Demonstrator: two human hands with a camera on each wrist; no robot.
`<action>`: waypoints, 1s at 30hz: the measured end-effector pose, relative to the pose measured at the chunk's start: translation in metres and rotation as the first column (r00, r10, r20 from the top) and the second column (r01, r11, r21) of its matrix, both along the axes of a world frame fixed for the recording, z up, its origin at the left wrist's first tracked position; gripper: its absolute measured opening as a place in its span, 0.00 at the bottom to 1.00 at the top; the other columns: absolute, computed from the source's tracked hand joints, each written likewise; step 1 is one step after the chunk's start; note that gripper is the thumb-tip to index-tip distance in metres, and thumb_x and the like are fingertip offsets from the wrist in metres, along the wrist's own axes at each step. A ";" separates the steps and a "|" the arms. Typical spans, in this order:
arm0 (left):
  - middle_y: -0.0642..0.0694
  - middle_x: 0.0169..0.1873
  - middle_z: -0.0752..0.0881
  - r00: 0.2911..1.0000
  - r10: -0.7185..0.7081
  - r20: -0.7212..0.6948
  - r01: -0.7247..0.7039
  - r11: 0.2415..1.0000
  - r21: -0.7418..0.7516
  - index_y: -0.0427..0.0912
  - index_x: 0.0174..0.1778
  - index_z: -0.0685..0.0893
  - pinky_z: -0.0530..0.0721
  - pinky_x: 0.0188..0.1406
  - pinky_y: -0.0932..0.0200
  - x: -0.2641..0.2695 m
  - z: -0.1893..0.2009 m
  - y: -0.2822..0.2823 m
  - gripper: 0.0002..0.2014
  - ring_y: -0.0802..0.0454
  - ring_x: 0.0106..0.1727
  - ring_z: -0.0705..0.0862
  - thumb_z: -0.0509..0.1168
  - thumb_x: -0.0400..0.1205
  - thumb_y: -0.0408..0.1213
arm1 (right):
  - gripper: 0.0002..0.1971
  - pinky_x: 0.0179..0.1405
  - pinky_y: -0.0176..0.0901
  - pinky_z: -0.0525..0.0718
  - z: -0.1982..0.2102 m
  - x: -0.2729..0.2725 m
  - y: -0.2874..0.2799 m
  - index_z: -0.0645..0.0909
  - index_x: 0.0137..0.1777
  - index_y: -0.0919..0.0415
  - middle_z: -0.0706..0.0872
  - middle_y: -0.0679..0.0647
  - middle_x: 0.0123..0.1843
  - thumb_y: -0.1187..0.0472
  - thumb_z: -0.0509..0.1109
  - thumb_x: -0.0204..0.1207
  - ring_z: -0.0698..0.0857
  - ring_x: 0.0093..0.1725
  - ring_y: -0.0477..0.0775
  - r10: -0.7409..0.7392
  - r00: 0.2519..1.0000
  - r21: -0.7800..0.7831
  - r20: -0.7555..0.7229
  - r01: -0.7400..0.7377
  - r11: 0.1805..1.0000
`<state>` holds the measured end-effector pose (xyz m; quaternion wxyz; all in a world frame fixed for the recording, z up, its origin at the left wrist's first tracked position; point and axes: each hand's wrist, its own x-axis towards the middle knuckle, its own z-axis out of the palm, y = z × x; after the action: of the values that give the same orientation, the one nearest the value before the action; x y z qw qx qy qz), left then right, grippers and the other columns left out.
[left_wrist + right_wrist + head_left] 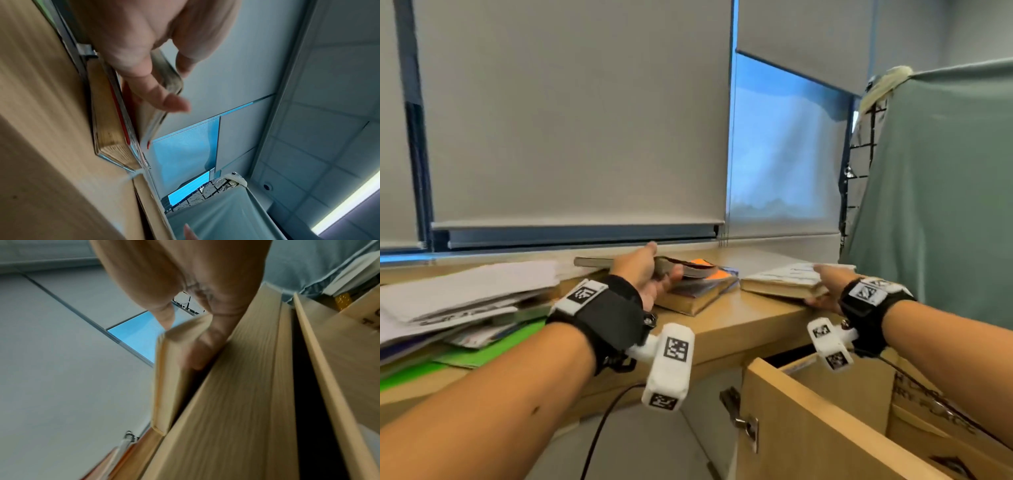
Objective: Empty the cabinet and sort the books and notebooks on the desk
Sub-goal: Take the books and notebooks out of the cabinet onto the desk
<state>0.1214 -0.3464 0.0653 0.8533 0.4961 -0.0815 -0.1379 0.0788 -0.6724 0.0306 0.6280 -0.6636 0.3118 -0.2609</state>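
Observation:
On the wooden desk (726, 325), my left hand (662, 263) grips a small worn paperback (697, 269), thumb above and fingers below. It lies on top of a stack of books (698, 294). The left wrist view shows the paperback (170, 78) bent in my fingers (164, 99) over a thick yellowed book (111, 123). My right hand (818, 286) holds a white-covered book (777, 279) at the desk's right end, thumb on its cover and fingers under its edge. In the right wrist view this book (174, 382) tilts up off the desk edge (236, 402).
A loose pile of papers and notebooks (465, 294) with a green folder (493, 349) fills the desk's left side. Below, the cabinet door (808, 428) stands open, with a cardboard box (928, 407) inside. A green partition (935, 205) stands at the right. Window blinds are behind.

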 end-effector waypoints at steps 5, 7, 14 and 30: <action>0.33 0.82 0.59 0.982 -0.166 0.094 0.158 0.983 0.089 0.45 0.80 0.68 0.73 0.76 0.39 -0.005 -0.001 0.011 0.24 0.28 0.78 0.67 0.61 0.87 0.38 | 0.17 0.52 0.51 0.82 -0.006 0.009 0.014 0.77 0.64 0.61 0.82 0.60 0.56 0.52 0.66 0.81 0.83 0.50 0.59 0.090 0.994 -0.004 0.065 -0.090 0.996; 0.30 0.76 0.70 0.969 -0.193 0.156 0.143 0.947 0.287 0.40 0.77 0.72 0.79 0.71 0.44 -0.018 0.000 0.027 0.23 0.34 0.72 0.76 0.61 0.87 0.42 | 0.18 0.61 0.51 0.79 -0.008 -0.006 0.038 0.81 0.56 0.64 0.84 0.57 0.52 0.48 0.65 0.82 0.82 0.52 0.58 0.098 0.988 -0.300 -0.116 -0.129 0.945; 0.44 0.49 0.89 0.824 -0.551 0.133 0.156 0.446 0.881 0.49 0.64 0.82 0.82 0.39 0.63 -0.079 -0.046 0.149 0.15 0.54 0.45 0.86 0.71 0.81 0.42 | 0.20 0.65 0.40 0.76 -0.027 -0.074 0.178 0.81 0.70 0.57 0.85 0.50 0.64 0.49 0.65 0.82 0.82 0.65 0.49 0.386 0.830 -0.684 -0.403 -0.553 0.475; 0.47 0.57 0.88 0.996 0.020 0.086 -0.088 0.151 0.985 0.46 0.64 0.84 0.81 0.63 0.56 -0.060 -0.293 0.416 0.16 0.49 0.59 0.85 0.67 0.83 0.45 | 0.25 0.65 0.49 0.80 -0.229 0.006 0.422 0.71 0.76 0.48 0.82 0.55 0.70 0.45 0.62 0.79 0.81 0.68 0.60 0.164 0.387 -0.415 -0.908 -0.885 -0.209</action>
<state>0.0617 0.0697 -0.2280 0.3271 0.9378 0.0230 -0.1143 0.0845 -0.2499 -0.1983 -0.0286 -0.9812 -0.1172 0.1509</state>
